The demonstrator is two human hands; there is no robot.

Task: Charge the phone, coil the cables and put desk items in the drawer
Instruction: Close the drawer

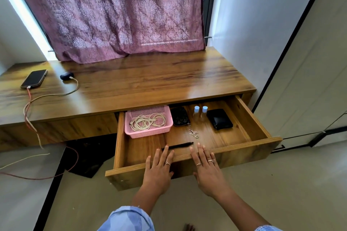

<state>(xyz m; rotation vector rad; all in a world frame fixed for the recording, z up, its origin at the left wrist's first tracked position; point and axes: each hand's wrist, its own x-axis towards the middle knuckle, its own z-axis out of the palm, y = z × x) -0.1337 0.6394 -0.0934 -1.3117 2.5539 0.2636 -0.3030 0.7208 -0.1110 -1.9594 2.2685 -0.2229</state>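
The drawer stands pulled out under the desk's right end, holding a pink basket of coiled cable at its back left corner, then a pouch, two bottles, a wallet, keys and a pen near its front edge. The phone lies plugged in at the desk's left end. The left hand and right hand lie flat on the drawer's front edge, fingers straight and spread, holding nothing.

purple patterned curtain hangs behind desk; white wall right; dark bundle on floor
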